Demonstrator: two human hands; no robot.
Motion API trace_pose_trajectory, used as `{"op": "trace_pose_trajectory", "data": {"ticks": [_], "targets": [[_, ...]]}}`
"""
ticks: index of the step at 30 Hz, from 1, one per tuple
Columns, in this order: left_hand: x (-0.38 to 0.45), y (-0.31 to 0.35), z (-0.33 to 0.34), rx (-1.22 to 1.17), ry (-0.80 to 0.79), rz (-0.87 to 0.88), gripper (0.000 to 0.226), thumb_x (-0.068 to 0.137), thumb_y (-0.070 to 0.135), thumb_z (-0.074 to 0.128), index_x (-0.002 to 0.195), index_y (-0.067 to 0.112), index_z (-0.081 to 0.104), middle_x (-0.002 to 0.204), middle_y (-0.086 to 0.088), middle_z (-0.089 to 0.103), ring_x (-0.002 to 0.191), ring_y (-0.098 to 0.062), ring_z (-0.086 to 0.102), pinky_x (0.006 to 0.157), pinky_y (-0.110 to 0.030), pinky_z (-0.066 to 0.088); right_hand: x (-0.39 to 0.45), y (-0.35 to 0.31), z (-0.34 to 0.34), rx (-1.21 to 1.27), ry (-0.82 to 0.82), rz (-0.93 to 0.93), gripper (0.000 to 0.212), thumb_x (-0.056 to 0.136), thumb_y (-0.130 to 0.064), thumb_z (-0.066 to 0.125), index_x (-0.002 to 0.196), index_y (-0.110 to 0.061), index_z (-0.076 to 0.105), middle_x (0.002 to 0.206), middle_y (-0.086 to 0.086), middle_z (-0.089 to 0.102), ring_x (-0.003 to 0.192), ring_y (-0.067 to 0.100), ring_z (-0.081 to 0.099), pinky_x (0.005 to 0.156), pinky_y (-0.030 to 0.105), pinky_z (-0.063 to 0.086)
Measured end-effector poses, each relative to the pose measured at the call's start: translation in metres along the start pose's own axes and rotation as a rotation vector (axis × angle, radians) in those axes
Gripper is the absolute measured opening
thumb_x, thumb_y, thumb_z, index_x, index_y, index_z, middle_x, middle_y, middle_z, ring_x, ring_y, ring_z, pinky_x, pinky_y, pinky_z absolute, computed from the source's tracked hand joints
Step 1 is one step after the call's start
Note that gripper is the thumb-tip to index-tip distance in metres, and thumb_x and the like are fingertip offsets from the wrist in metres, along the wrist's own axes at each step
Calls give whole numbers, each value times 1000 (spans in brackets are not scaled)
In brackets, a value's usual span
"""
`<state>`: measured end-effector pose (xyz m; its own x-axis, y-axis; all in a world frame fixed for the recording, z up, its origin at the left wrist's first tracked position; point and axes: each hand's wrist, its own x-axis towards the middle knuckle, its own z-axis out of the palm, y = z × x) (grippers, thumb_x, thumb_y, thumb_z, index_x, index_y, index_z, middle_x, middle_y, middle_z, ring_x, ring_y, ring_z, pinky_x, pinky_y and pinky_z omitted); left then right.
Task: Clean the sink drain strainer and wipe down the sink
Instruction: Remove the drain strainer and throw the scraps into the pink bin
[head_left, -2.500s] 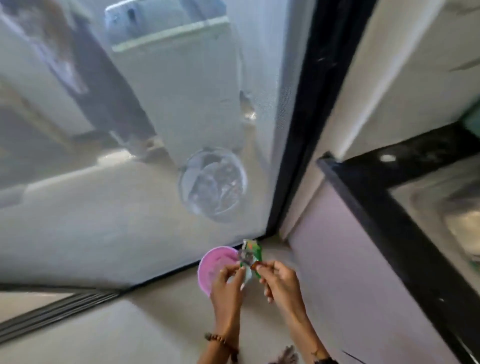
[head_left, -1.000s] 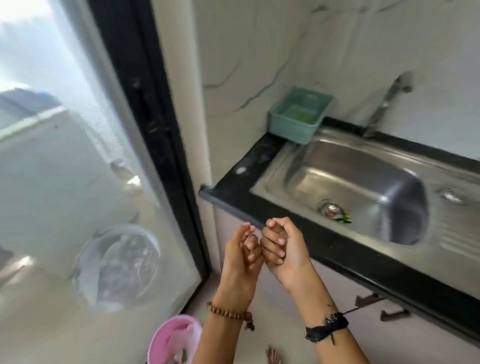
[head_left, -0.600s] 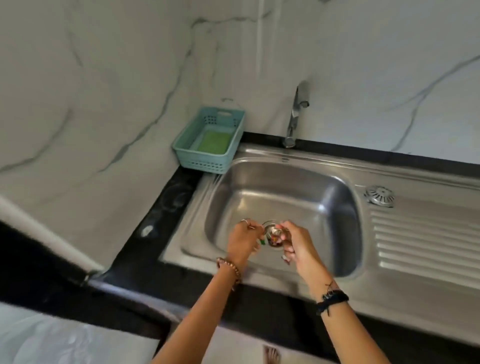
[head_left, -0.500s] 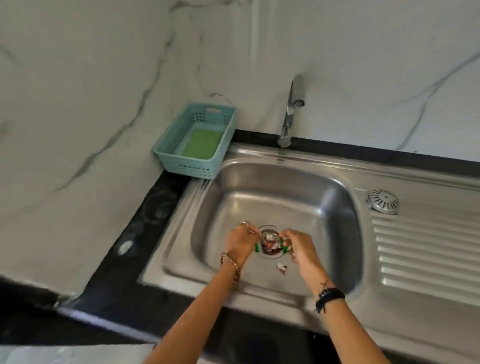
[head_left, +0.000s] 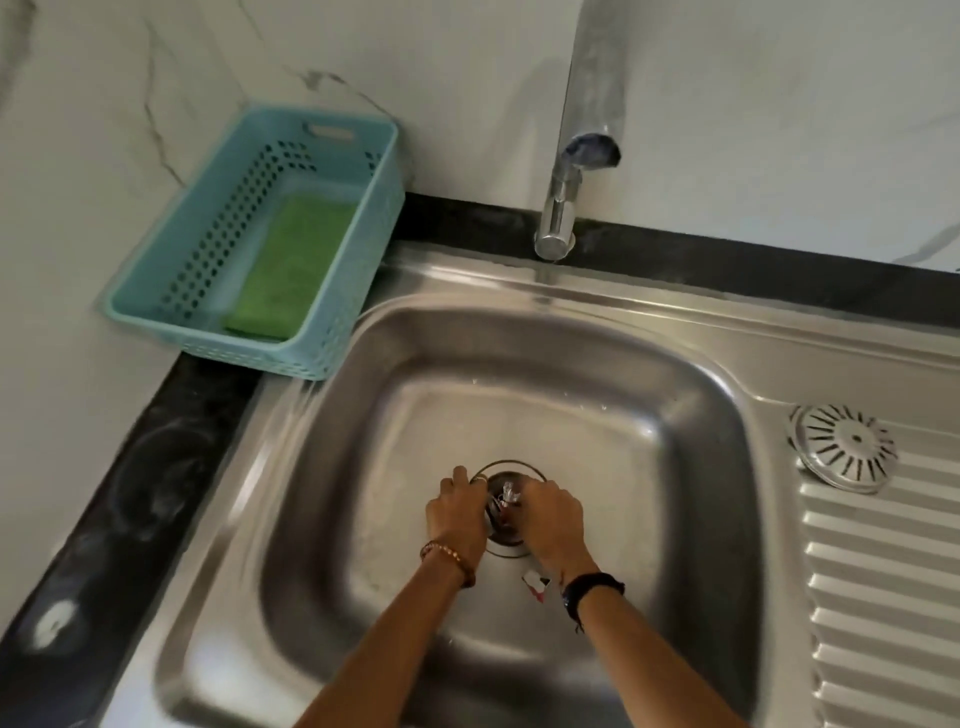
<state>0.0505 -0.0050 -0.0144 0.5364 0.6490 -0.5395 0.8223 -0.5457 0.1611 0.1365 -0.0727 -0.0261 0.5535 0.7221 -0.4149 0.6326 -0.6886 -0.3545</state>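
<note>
both hands (head_left: 506, 512) curled at drain (head_left: 511, 467)

A home kitchen: a steel sink (head_left: 545, 332) with a ribbed drainboard (head_left: 883, 597), a tap (head_left: 563, 208), marble-look wall tiles (head_left: 753, 104).

Both hands reach into the steel sink (head_left: 322, 467) at lower centre of the frame. The left hand (head_left: 457, 512) and right hand (head_left: 553, 514) curl over the drain (head_left: 506, 535), around crumpled scraps (head_left: 508, 493). A small scrap (head_left: 535, 583) lies below the drain. A slotted strainer cover (head_left: 844, 454) rests on the drainboard (head_left: 883, 597) at right. A teal basket (head_left: 343, 291) at upper left holds a green scrub pad (head_left: 285, 265); the tap (head_left: 563, 208) stands at top centre.
</note>
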Motion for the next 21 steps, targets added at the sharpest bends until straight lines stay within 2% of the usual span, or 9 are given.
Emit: {"op": "trace_pose_trajectory", "data": {"ticks": [3,7,9,11,14,17,19,21], "targets": [[3,-1,5,-47,6,-3,31,89,4,48,119,13,49,125,-8,47,112,-25,52,87,-34,49,6,1,10,-130,-71,-42,29,91,-31,51,110,-11,58,106,9,69,94,26,66,73,30,47],[4,-6,3,-198,17,-54,24,85,-1,44,103,8,57,114,-12,57,101,-28,58,85,-35,50,4,4,13,-91,-20,-60,29,95,-33,45,107,-11,60,104,8,69,92,26,66,67,28,43],[4,-8,-3,-367,36,-120,23,81,-2,47,96,7,63,106,-12,65,97,-28,62,85,-34,51,0,3,5,105,28,34,32,95,-39,45,102,-14,64,96,5,71,85,23,66,64,27,44],[0,-10,-13,-535,67,-174,18,81,-1,52,88,8,67,97,-12,70,92,-26,64,83,-32,52,-6,0,-7,420,37,155,30,91,-40,52,97,-15,68,86,3,70,77,20,64,59,24,43],[-14,-11,-28,-758,145,-192,11,80,1,61,79,11,66,84,-8,72,80,-18,65,75,-26,52,-15,-9,-28,835,45,321,15,85,-28,62,78,-17,70,68,-2,64,66,15,57,55,24,40],[-37,-10,-44,-1009,222,-151,11,77,2,67,75,13,65,72,-3,66,68,-12,60,66,-21,53,-32,-24,-52,1113,48,468,14,79,-19,66,65,-15,66,54,-2,49,45,10,40,43,20,29],[-61,-13,-57,-1210,268,-133,15,78,0,67,73,13,63,67,1,61,64,-9,58,54,-12,51,-51,-37,-66,1252,28,486,16,79,-16,65,63,-15,61,48,-4,40,32,5,28,33,16,19],[-91,-20,-68,-1375,319,-97,15,79,-3,65,77,11,62,70,0,60,64,-7,58,52,-10,50,-78,-53,-77,1384,8,448,17,82,-15,61,65,-15,58,39,-8,37,25,2,23,29,12,13]]}}
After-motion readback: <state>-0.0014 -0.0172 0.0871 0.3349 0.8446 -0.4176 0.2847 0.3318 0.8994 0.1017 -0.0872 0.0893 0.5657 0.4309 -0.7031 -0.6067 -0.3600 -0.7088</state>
